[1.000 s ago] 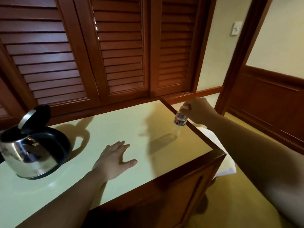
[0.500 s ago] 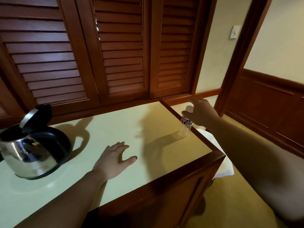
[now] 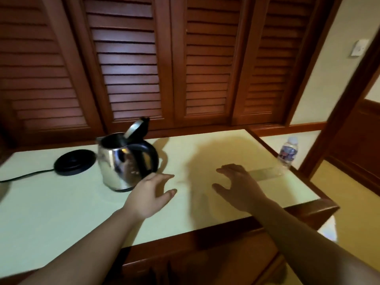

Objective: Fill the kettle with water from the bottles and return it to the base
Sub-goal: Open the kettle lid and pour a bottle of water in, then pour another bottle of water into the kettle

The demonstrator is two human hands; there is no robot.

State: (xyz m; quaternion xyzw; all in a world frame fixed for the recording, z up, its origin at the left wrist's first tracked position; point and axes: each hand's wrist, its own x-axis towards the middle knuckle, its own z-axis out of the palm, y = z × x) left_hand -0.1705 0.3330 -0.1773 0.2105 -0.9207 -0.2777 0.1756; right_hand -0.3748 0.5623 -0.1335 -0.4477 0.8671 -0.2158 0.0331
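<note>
head camera looks down on my two bare hands over a pale green tabletop (image 3: pixel 61 212) edged in dark wood. my left hand (image 3: pixel 152 194) hovers just beside the shiny steel kettle with its black handle (image 3: pixel 125 161), fingers spread loose and holding nothing. my right hand (image 3: pixel 238 184) is also loose, fingers lightly splayed, empty. the small clear plastic water bottle with a white cap (image 3: pixel 287 152) stands at the table's far right edge, well apart from both hands. the kettle's lid is up, and it sits beside the round black base with its cord (image 3: pixel 75 162), not on it. i judge pouring is finished; next i need to grip the handle, lift, and set it squarely on the base. brown louvred doors (image 3: pixel 127 62) fill the wall behind.
</note>
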